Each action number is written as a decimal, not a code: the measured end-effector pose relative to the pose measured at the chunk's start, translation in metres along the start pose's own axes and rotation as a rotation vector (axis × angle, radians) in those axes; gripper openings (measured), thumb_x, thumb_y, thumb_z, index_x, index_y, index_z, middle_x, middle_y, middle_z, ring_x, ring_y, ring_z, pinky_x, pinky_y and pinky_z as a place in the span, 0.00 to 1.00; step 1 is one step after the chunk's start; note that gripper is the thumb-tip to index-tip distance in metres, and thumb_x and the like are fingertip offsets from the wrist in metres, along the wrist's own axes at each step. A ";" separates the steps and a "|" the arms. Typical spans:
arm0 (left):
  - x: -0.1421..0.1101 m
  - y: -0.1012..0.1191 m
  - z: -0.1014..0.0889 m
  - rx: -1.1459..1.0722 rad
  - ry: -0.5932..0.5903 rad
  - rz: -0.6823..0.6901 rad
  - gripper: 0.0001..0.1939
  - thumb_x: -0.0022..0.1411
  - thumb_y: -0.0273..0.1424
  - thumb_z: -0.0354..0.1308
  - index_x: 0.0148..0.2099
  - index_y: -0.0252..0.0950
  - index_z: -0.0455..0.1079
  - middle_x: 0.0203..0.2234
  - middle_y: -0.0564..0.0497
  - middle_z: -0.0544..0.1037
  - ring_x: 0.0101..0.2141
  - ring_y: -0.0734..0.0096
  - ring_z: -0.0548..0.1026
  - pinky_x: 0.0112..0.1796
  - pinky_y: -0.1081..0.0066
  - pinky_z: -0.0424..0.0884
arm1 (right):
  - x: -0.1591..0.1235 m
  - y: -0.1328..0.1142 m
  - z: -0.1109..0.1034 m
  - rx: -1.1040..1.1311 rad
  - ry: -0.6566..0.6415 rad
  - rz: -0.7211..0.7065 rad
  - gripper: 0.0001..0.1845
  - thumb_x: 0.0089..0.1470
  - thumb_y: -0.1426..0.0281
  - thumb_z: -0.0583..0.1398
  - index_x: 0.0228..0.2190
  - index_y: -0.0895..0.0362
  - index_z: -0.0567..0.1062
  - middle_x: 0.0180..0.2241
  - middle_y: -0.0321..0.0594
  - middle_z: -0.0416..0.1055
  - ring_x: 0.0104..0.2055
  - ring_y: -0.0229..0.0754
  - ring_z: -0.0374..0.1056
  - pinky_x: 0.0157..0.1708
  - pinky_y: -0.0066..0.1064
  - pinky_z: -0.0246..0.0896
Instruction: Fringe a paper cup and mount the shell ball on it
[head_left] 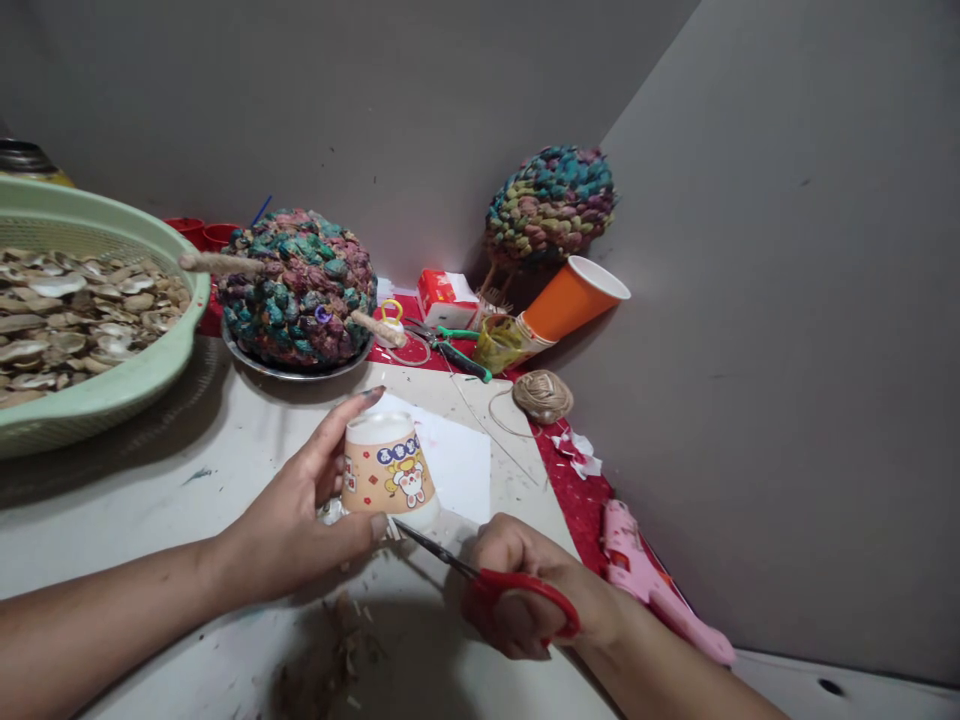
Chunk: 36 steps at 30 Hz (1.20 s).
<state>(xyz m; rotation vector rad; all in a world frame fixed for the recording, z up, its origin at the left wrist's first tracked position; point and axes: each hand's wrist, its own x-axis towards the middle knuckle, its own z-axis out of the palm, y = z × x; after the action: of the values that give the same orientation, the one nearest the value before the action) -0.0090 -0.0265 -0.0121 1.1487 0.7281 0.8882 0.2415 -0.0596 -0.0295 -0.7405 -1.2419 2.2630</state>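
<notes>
Left grip (pixel 296 512) half-curled around a printed cup (pixel 390 475), right grip (pixel 541 568) firm on red-handled scissors (pixel 484 578), forearms (pixel 135 608) angled inward.

Left hand (pixel 300 510) and right hand (pixel 536 552), both bare, with uncovered forearms (pixel 135 612). A dark smudge (pixel 374 396) marks one left fingertip (pixel 370 398).

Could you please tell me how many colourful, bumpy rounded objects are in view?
2: one bumpy object sits on the metal dish beyond the left hand; a second bumpy object is behind the orange cup.
</notes>
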 end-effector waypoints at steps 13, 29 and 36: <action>-0.001 0.001 0.003 -0.024 -0.040 -0.034 0.38 0.61 0.36 0.66 0.69 0.45 0.53 0.60 0.39 0.71 0.54 0.49 0.74 0.55 0.51 0.69 | 0.000 -0.003 0.001 0.006 -0.006 0.074 0.33 0.41 0.45 0.71 0.14 0.63 0.71 0.10 0.33 0.60 0.09 0.28 0.50 0.09 0.21 0.44; 0.008 0.012 0.002 -0.060 0.160 -0.125 0.33 0.56 0.40 0.68 0.60 0.37 0.62 0.49 0.41 0.78 0.46 0.52 0.78 0.46 0.57 0.74 | -0.003 -0.016 0.022 -1.305 0.205 -0.466 0.14 0.46 0.76 0.56 0.20 0.54 0.54 0.16 0.29 0.53 0.21 0.34 0.46 0.24 0.31 0.39; 0.009 0.011 0.000 0.027 0.159 -0.122 0.33 0.56 0.42 0.67 0.60 0.38 0.62 0.48 0.42 0.78 0.46 0.51 0.78 0.44 0.59 0.74 | -0.006 -0.016 0.023 -1.619 0.288 -0.438 0.07 0.45 0.74 0.55 0.20 0.55 0.61 0.19 0.33 0.61 0.22 0.37 0.51 0.26 0.33 0.39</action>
<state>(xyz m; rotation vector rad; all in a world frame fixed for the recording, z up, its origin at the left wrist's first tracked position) -0.0070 -0.0169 -0.0015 1.0532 0.9333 0.8755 0.2328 -0.0697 -0.0043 -1.0101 -2.5733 0.4002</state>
